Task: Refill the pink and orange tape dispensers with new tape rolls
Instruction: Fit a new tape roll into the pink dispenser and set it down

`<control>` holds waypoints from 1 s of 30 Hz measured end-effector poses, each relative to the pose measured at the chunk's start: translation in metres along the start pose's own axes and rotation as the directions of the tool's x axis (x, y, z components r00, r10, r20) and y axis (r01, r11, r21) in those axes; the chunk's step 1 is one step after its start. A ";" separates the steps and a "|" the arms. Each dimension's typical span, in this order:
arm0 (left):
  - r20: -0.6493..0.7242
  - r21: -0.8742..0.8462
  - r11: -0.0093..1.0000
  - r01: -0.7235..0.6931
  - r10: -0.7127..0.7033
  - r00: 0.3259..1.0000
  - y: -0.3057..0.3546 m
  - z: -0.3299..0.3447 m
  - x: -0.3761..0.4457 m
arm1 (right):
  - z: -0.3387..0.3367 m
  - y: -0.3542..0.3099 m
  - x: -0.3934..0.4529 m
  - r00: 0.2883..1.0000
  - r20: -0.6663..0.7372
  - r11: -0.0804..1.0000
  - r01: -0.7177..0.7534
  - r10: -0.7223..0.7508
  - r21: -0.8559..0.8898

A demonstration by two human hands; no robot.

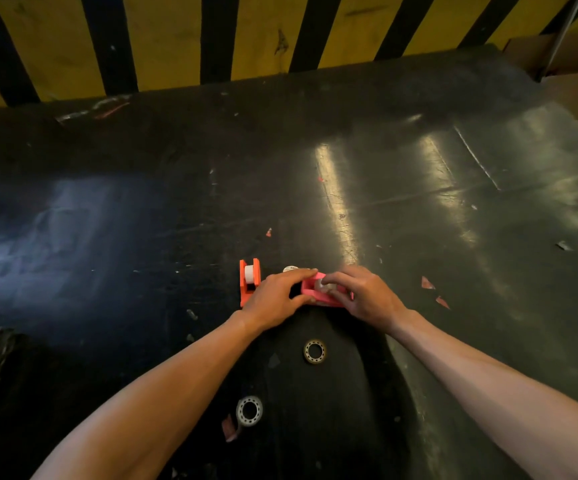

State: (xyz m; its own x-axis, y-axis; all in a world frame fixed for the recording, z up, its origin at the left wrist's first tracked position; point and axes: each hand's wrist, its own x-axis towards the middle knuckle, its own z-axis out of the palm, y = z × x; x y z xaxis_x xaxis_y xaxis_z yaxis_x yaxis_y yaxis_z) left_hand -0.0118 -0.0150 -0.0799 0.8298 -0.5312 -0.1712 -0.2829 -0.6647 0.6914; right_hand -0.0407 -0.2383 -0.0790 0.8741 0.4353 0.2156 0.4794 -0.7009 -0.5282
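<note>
Dark and scratched, the bench (419, 202) stands before a wall with yellow and black stripes (176, 39). Both hands meet on the pink tape dispenser (310, 292), which lies on the bench between them. The left hand (273, 299) holds its left end, fingers (301, 273) curled narrow over the top and thumb at the near side. The right hand (363, 294) pinches a pale tape roll (322, 286) sitting in the dispenser. Just left of the left-hand fingers stands the orange tape dispenser (248, 285), with a white roll (250, 274) in it. Nearer than the fingers, two empty tape cores (314, 351) lie on the bench, well apart.
</note>
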 end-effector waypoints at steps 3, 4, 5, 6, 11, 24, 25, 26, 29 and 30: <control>-0.004 0.001 1.000 0.013 -0.013 1.000 0.001 0.000 0.001 | 0.004 0.004 -0.003 1.000 -0.009 0.999 -0.015 0.015 -0.034; -0.008 0.005 1.000 0.014 -0.014 1.000 0.001 0.000 0.001 | 0.004 0.004 -0.003 1.000 -0.013 0.999 -0.023 0.022 -0.039; -0.011 0.010 1.000 0.015 -0.015 1.000 0.001 -0.001 0.002 | 0.005 0.003 -0.003 0.999 -0.016 0.999 -0.028 0.028 -0.038; -0.009 0.015 1.000 0.019 -0.019 1.000 0.002 -0.001 0.002 | 0.006 0.002 -0.002 0.999 -0.015 0.999 -0.032 0.032 -0.031; 0.011 0.004 0.999 0.044 -0.044 0.999 0.003 -0.003 0.003 | 0.009 -0.002 0.003 1.000 -0.005 0.999 -0.024 0.024 -0.021; 0.038 0.025 0.994 0.105 -0.106 0.994 0.010 -0.007 0.003 | 0.002 -0.003 0.012 0.998 0.064 0.997 0.010 -0.005 -0.083; 0.036 0.015 0.995 0.098 -0.099 0.994 0.010 -0.007 0.003 | 0.001 -0.004 0.013 0.998 0.060 0.999 -0.013 0.016 -0.043; 0.026 -0.002 0.996 0.088 -0.088 0.996 0.011 -0.007 0.002 | 0.001 -0.004 0.012 0.998 0.051 0.999 -0.033 0.034 -0.015; -0.028 -0.031 0.998 0.061 -0.062 0.998 0.013 -0.005 0.002 | 0.000 -0.004 0.006 0.997 -0.019 0.997 -0.072 0.072 -0.039; -0.043 -0.029 0.998 0.058 -0.060 0.997 0.014 -0.004 0.003 | 0.000 -0.006 0.004 0.997 -0.035 0.996 -0.066 0.064 -0.065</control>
State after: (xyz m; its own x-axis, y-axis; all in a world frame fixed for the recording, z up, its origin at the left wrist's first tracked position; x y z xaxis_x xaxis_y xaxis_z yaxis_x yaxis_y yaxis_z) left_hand -0.0113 -0.0234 -0.0675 0.8652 -0.4674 -0.1814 -0.2202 -0.6793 0.7000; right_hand -0.0397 -0.2325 -0.0751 0.9052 0.3694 0.2099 0.4244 -0.7632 -0.4872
